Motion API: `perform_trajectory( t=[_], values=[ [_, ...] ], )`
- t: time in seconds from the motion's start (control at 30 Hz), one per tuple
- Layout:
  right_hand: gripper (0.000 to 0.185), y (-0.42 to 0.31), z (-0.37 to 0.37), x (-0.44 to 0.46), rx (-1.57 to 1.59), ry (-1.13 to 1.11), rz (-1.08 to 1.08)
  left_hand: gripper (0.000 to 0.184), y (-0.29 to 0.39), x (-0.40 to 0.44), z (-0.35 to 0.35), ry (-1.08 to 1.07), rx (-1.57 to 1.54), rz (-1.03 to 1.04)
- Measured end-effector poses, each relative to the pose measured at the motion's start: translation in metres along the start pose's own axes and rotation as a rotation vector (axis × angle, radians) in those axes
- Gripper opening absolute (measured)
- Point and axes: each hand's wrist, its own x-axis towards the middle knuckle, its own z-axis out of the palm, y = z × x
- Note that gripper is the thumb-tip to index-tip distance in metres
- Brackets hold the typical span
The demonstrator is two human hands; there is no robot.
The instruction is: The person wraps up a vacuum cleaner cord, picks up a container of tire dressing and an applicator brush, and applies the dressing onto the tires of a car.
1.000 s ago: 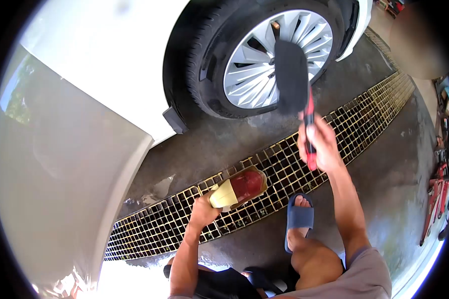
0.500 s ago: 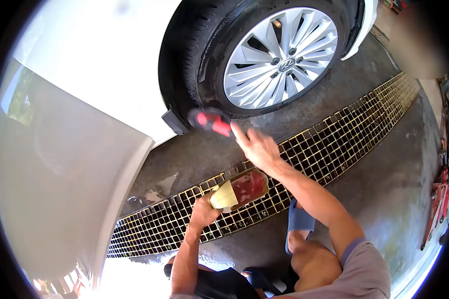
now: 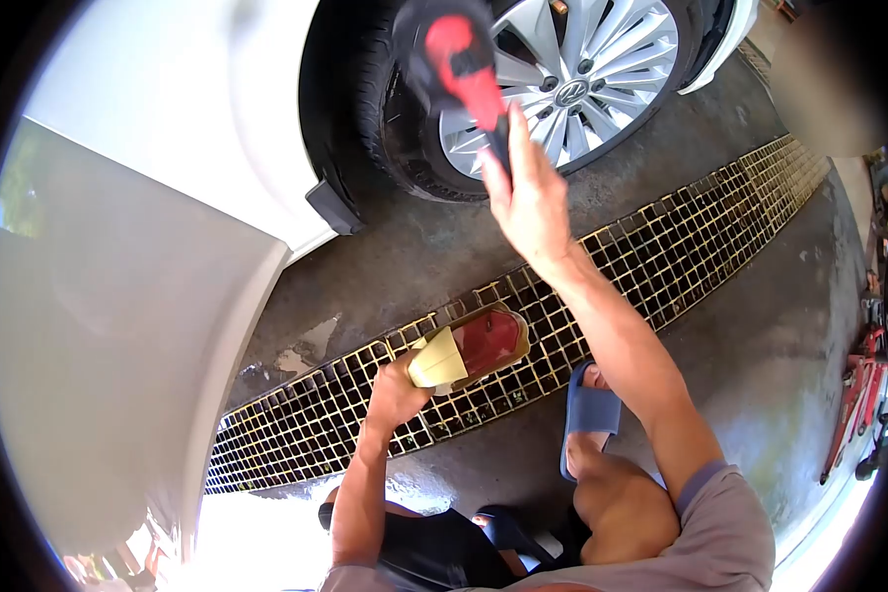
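Note:
My right hand (image 3: 535,207) grips the black handle of a red-and-black brush (image 3: 469,74), blurred by motion. The brush head is in front of the upper left of the tire (image 3: 397,148); whether it touches the rubber I cannot tell. My left hand (image 3: 398,397) is wrapped around the narrow end of a yellow cut-open container (image 3: 436,363). Dark red liquid (image 3: 491,343) shows in its open side. The container is held low over the floor grating, apart from the brush. Behind the brush is the silver wheel (image 3: 607,59) of the car.
White car bodywork (image 3: 148,109) fills the left, with a black mud flap (image 3: 335,205) behind the tire. A yellow-edged floor grating (image 3: 651,242) crosses the wet floor. My blue sandal (image 3: 592,409) is beside it. Red tools (image 3: 858,395) are at the far right.
My right hand has swung the brush upward from the tire's lower left to its upper part. My left hand and the container have barely moved.

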Motion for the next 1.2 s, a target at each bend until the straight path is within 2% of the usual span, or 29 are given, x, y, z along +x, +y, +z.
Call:
perform_trajectory(
  t=[0.07,0.2,0.23,0.33,0.4,0.47,0.5,0.53,0.67,0.8,0.93,1.07,1.2],
  values=[
    [0.067,0.015,0.008,-0.053,-0.046,-0.171,-0.058,0.036,-0.006,0.000,0.003,0.004,-0.006,0.007],
    [0.065,0.034,-0.010,-0.158,-0.253,-0.899,0.199,0.036,0.005,-0.002,-0.001,-0.016,-0.023,-0.034],
    [0.065,0.033,-0.014,-0.167,-0.286,-0.953,0.317,0.035,0.006,-0.003,-0.001,-0.002,-0.024,-0.037],
    [0.066,0.045,-0.025,-0.174,-0.141,-0.792,0.294,0.035,-0.004,0.000,0.001,0.003,0.018,0.032],
    [0.068,0.025,-0.035,-0.132,-0.028,-0.681,0.140,0.036,-0.002,0.001,0.000,-0.020,-0.007,-0.007],
    [0.068,0.014,-0.022,-0.096,0.122,-0.362,0.022,0.039,-0.001,0.003,-0.001,-0.039,0.010,-0.009],
    [0.067,0.007,-0.015,-0.082,0.173,-0.306,0.076,0.043,-0.009,0.004,0.000,-0.078,0.017,-0.039],
    [0.068,0.007,-0.004,-0.068,0.170,-0.185,0.017,0.045,0.003,0.005,-0.007,-0.122,0.033,-0.091],
    [0.071,0.038,0.021,-0.100,0.036,-0.290,-0.035,0.045,0.010,0.002,-0.008,-0.126,0.014,-0.077],
    [0.068,0.086,0.000,-0.159,-0.170,-0.622,0.067,0.043,0.015,-0.002,-0.008,-0.122,0.041,-0.006],
    [0.061,0.128,-0.018,-0.166,-0.293,-0.770,0.087,0.040,0.009,-0.001,-0.003,-0.080,0.034,0.005],
    [0.060,0.171,-0.025,-0.160,-0.364,-0.780,-0.075,0.040,0.002,0.001,-0.005,-0.117,0.032,-0.035],
    [0.059,0.218,-0.062,-0.146,-0.551,-1.065,0.064,0.042,-0.001,0.003,-0.005,-0.120,0.055,-0.038]
  ],
)
